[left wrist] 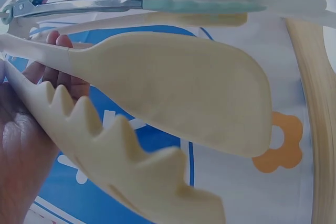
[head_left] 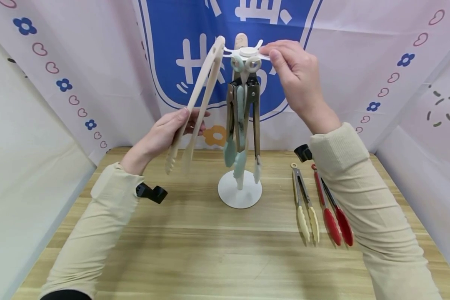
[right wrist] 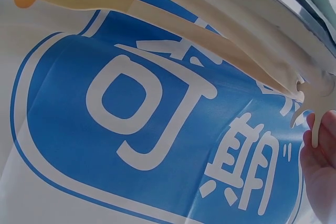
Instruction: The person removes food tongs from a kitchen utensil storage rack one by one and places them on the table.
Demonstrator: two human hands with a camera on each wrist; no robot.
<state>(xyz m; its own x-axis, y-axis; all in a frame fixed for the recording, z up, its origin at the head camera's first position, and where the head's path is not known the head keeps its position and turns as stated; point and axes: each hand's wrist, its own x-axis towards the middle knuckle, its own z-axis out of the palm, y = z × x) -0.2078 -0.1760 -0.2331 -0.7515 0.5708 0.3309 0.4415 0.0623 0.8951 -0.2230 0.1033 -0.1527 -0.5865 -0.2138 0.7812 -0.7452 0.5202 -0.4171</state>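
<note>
My left hand [head_left: 168, 127] grips long cream tongs [head_left: 200, 83] below mid-length, and they slant down to the left from the stand. One tong end is a flat spatula [left wrist: 178, 82], the other a toothed head [left wrist: 105, 129]. Their top meets a hook at the white stand's crown [head_left: 248, 51]; whether it is hooked on, I cannot tell. My right hand [head_left: 298, 75] pinches one hook arm of that crown between thumb and fingers. Metal-armed tongs [head_left: 256, 112] with mint and white heads hang from the other hooks by their rings.
The stand's round white base [head_left: 228, 193] rests on the wooden table [head_left: 210, 258]. To its right lie yellow-tipped tongs [head_left: 302, 223] and red tongs [head_left: 331, 225]. A printed cloth [head_left: 116, 50] hangs close behind the stand. White panels flank the table.
</note>
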